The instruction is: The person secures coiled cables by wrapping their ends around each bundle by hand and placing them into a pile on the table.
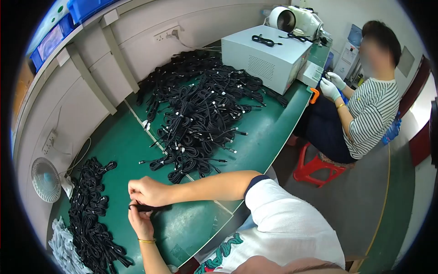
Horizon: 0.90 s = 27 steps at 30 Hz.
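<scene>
A dark black cable (154,208) lies between my two hands over the green table, partly hidden by fingers. My left hand (140,220), with a gold bangle at the wrist, is closed around it from below. Just above, my right hand (150,191) is closed with its fingertips pinched at the cable's left end. What exactly those fingertips grip is too small to make out. Beyond my right forearm spreads a large heap of coiled black cables (191,114) with silver connector ends. To the left of my hands runs a row of bundled black cables (89,205).
Grey-white plastic bags (64,246) lie at the lower left, near a small white fan (45,179). A grey metal box (260,57) stands at the back, cables on top. At right, a co-worker in white gloves (331,86) sits on a red stool (315,169) beside an orange-handled tool (314,95).
</scene>
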### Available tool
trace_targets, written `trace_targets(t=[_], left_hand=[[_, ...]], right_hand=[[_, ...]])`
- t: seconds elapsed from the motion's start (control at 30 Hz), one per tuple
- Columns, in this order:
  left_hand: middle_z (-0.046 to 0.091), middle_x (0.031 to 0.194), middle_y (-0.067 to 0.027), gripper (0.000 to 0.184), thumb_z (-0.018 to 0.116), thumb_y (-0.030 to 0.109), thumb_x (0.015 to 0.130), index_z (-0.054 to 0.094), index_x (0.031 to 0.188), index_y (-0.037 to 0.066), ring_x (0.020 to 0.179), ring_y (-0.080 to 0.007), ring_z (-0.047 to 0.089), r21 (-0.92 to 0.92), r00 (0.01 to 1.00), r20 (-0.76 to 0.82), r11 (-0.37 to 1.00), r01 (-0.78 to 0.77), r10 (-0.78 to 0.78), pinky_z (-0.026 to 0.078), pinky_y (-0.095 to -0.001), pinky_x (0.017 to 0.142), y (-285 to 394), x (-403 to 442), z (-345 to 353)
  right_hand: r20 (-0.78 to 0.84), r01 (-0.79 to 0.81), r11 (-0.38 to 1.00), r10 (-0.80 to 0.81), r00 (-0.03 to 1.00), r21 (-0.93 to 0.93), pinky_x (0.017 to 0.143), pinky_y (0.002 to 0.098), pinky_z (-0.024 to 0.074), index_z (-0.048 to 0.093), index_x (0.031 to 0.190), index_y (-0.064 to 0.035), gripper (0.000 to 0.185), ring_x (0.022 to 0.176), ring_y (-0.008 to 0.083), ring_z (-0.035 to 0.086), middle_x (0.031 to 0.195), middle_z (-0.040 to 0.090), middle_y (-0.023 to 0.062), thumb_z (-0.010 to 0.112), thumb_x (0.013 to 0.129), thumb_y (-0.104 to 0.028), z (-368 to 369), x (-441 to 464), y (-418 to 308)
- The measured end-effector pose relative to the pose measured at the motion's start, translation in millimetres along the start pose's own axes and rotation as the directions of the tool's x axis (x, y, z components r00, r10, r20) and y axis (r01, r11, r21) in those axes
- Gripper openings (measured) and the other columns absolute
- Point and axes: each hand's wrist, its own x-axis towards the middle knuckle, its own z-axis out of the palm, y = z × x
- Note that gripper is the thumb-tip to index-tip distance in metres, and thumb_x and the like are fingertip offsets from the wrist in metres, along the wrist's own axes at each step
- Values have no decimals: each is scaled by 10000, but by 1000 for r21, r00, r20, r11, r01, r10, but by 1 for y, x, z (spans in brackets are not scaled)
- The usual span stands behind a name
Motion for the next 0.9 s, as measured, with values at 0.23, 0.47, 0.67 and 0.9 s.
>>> trace_targets(t=[0.23, 0.47, 0.67, 0.9], left_hand=[[546, 904, -58, 231, 461, 165, 901, 487, 1075, 16, 756, -125, 566, 265, 995, -80, 964, -37, 60, 468, -213, 645, 7, 2, -6], [503, 1146, -175, 433, 549, 266, 836, 460, 1172, 8, 1073, -265, 471, 979, 877, 142, 66, -193, 459, 340, -389, 943, 63, 26, -67], [151, 1430, -91, 877, 582, 588, 681, 163, 1377, 258, 1268, -438, 160, 649, 787, -468, -447, 615, 402, 229, -670, 893, 68, 42, -120], [366, 1321, -100, 651, 513, 515, 777, 297, 1325, 239, 1105, -383, 414, 749, 842, -310, -432, 502, 442, 397, -487, 865, 59, 58, -172]], right_hand=[[-378, -54, 995, 82, 922, 83, 444, 190, 365, 492, 798, -24, 63, 508, 38, 475, 594, 501, -11, 510, 846, -61, -122, 57, -46], [-540, -491, 380, -28, 841, -784, 569, 366, 495, 512, 901, -18, 280, 681, 278, 596, 895, 488, 151, 631, 741, -215, -197, 51, -19], [-505, -529, 318, 162, 848, -787, 636, 389, 500, 506, 926, -6, 363, 775, 309, 594, 905, 543, 167, 621, 742, -297, -187, 57, -28], [-151, -126, 510, -9, 988, -851, 626, 395, 479, 560, 747, -40, 194, 735, 288, 571, 789, 556, 123, 606, 681, -217, -116, 48, -45]])
